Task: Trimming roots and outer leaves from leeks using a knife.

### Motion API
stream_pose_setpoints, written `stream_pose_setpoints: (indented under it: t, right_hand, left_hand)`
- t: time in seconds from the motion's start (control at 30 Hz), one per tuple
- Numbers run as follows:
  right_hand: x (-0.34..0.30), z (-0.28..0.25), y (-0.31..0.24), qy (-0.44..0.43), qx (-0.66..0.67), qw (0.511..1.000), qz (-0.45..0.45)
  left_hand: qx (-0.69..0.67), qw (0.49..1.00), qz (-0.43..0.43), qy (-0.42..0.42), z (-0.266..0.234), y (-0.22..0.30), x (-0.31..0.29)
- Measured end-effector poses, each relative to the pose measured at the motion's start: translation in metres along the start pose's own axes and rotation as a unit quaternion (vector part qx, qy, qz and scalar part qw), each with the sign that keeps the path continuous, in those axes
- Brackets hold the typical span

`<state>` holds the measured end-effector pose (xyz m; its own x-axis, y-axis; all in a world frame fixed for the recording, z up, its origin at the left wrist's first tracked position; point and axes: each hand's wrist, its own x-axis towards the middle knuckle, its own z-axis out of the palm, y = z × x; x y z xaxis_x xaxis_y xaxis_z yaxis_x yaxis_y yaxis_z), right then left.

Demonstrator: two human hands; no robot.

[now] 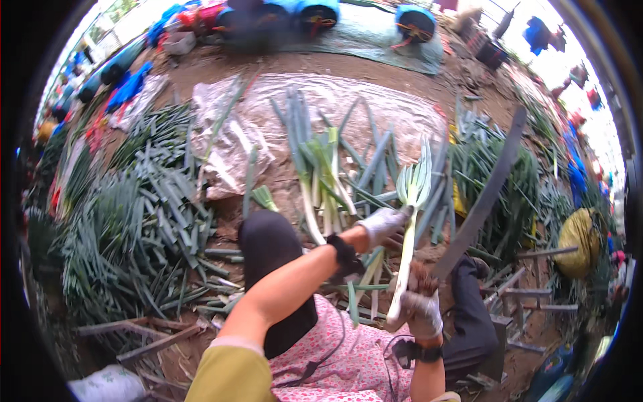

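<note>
A leek (404, 271) stands nearly upright before me, its white stalk low and its fanned green leaves on top. My left hand (383, 225), in a pale glove, is closed around the stalk just below the leaves. My gloved right hand (422, 313) is closed on the handle of a long machete (487, 191), whose dark, curved blade points up and to the right. The fingers of that hand are beside the leek's root end; whether they touch it I cannot tell. Several leeks (315, 181) lie beyond my left hand.
Large leek piles rise at the left (134, 231) and right (495, 167). A whitish plastic sheet (234, 151) covers the ground ahead. Wooden frames (157, 345) stand at lower left and right, near a yellow sack (580, 244). Blue-wrapped bundles (415, 23) sit on a green tarp at the back.
</note>
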<state>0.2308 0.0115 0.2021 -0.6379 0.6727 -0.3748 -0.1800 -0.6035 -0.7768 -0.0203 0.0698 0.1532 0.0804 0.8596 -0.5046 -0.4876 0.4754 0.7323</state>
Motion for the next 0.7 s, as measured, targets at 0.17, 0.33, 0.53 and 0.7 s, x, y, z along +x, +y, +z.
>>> stream_pose_setpoints:
  t: [0.17,0.33,0.53,0.7]
  right_hand:
    - [-0.015,0.066,0.04,-0.018,-0.068,0.996,0.053]
    - [0.043,0.051,0.086,-0.023,-0.157,0.987,0.021]
    - [0.066,0.055,0.108,0.129,-0.305,0.939,-0.09]
    - [0.023,0.084,0.124,0.091,-0.409,0.9,-0.121]
  left_hand:
    - [-0.252,0.958,0.121,0.063,-0.049,0.014,-0.045]
    - [-0.288,0.926,0.241,0.04,-0.09,0.064,-0.103]
    - [-0.277,0.84,0.383,0.266,-0.168,0.079,-0.155]
    - [-0.431,0.719,0.404,0.367,-0.222,0.096,-0.188]
